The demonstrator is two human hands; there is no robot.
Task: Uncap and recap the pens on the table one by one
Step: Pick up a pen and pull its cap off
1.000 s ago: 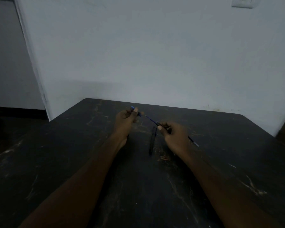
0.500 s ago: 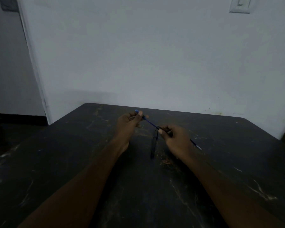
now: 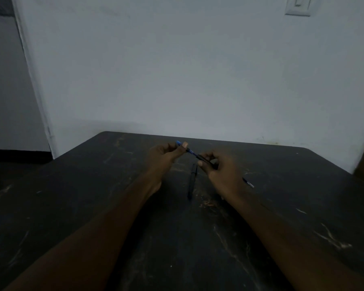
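A thin blue pen (image 3: 192, 153) runs between my two hands, a little above the dark table (image 3: 88, 206). My left hand (image 3: 163, 158) pinches its blue cap end (image 3: 178, 142) between thumb and fingers. My right hand (image 3: 223, 175) grips the barrel, and the pen's pale tail (image 3: 249, 183) sticks out behind that hand. Whether the cap sits fully on the pen I cannot tell. A black capped pen (image 3: 192, 181) lies on the table between my hands, pointing away from me.
The table is dark and scratched, and its far edge meets a pale wall (image 3: 198, 80). A light switch (image 3: 298, 6) is high on the wall at the right. A dark gap opens beyond the table's left side.
My hands have come closer together along the blue pen, so less of it shows between them. The black pen has not moved.
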